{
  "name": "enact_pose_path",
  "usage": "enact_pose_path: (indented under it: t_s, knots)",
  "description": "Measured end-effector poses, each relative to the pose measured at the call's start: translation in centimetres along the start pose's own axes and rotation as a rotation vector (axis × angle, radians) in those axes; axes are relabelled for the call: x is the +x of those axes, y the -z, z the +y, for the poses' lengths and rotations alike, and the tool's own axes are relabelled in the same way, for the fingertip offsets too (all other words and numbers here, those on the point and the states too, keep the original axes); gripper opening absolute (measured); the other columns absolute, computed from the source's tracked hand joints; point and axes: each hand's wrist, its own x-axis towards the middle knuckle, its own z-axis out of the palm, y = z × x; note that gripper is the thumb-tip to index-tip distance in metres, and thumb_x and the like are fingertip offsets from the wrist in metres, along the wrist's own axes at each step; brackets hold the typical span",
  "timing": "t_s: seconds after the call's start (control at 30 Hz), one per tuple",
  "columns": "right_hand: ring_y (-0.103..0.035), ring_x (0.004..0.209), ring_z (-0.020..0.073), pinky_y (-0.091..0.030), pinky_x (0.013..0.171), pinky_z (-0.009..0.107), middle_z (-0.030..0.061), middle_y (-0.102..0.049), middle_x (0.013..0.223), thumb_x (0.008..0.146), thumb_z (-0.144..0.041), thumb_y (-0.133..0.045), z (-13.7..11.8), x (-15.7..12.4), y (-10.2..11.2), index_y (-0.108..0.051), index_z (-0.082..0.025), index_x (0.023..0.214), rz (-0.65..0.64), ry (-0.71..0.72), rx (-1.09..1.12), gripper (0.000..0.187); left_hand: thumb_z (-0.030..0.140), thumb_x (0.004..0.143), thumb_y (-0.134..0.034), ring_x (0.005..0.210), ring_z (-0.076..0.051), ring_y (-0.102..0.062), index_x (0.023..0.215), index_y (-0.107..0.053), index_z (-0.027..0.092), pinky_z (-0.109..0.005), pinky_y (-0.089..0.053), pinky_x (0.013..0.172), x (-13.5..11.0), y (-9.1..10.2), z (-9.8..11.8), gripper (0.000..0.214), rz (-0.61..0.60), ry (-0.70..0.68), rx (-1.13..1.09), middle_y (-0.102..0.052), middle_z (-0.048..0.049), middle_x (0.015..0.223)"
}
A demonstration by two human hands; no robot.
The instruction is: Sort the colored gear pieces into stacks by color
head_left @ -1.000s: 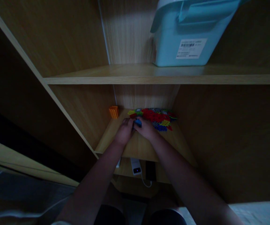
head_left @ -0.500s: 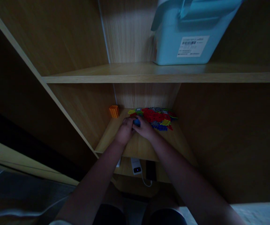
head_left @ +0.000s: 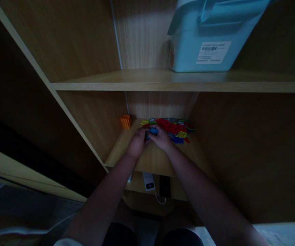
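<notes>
Between both hands is a blue toy building piece (head_left: 153,131), partly covered by the fingers. My left hand (head_left: 138,140) is closed on its left side. From the right, my right hand (head_left: 161,137) grips it with thumb and fingers. Just behind the hands lies a flat spread of interlocking toy pieces (head_left: 171,127) in red, yellow, blue and green, on the wooden shelf (head_left: 152,160). To the left of the hands an orange ridged block (head_left: 125,121) stands upright near the side wall. The fine shape of the blue piece is hard to see in the dim light.
Overhead, a light blue lidded bin (head_left: 201,51) with a label rests on the upper shelf (head_left: 142,80). Below the hands, a white device (head_left: 149,181) with a small lit screen and cable lies beside a dark flat object (head_left: 165,186). Cabinet walls close in both sides.
The right hand has shifted slightly right and opened wider around the blue piece, so more of it shows. The left hand stays on it. The whole view has shifted slightly.
</notes>
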Motion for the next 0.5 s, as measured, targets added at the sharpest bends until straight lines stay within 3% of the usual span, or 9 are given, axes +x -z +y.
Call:
enact_pose_path:
  t_s: [0.17, 0.27, 0.4, 0.5]
  knots:
    - [-0.074, 0.09, 0.0242, -0.06, 0.088, 0.04, 0.0034, -0.079, 0.101, 0.087, -0.052, -0.076, -0.1, 0.1, 1.4, -0.071, -0.026, 0.116, 0.16, -0.049, -0.107, 0.04, 0.031, 0.093, -0.082, 0.124, -0.031, -0.069, 0.133, -0.059, 0.023, -0.051, -0.06, 0.107, 0.0, 0.0, -0.4, 0.047, 0.048, 0.066, -0.028, -0.07, -0.013, 0.131]
    - [-0.074, 0.088, 0.0254, -0.06, 0.086, 0.041, 0.0053, -0.079, 0.1, 0.089, -0.057, -0.074, -0.1, 0.3, 2.1, -0.071, -0.025, 0.115, 0.231, -0.006, -0.162, 0.042, 0.03, 0.094, -0.082, 0.12, -0.029, -0.07, 0.124, -0.063, 0.021, -0.049, -0.059, 0.107, 0.3, 0.2, -0.6, 0.037, 0.09, 0.086, -0.041, -0.071, -0.0125, 0.126]
    - [-0.074, 0.091, 0.0269, -0.06, 0.089, 0.042, 0.0072, -0.079, 0.104, 0.091, -0.05, -0.073, -0.6, 1.5, 2.7, -0.069, -0.024, 0.119, 0.222, 0.027, -0.278, 0.039, 0.027, 0.096, -0.077, 0.119, -0.027, -0.069, 0.113, -0.068, 0.022, -0.048, -0.058, 0.108, 0.7, 0.6, -0.7, 0.02, 0.111, 0.105, -0.047, -0.072, -0.0113, 0.125]
    - [-0.074, 0.103, 0.0285, -0.058, 0.099, 0.045, 0.0108, -0.078, 0.116, 0.095, -0.041, -0.069, -1.2, 3.3, 3.1, -0.068, -0.022, 0.123, 0.171, 0.089, -0.379, 0.034, 0.026, 0.097, -0.076, 0.124, -0.028, -0.069, 0.113, -0.07, 0.022, -0.051, -0.058, 0.113, 0.8, 0.4, -1.0, 0.018, 0.101, 0.119, -0.04, -0.072, -0.0115, 0.129]
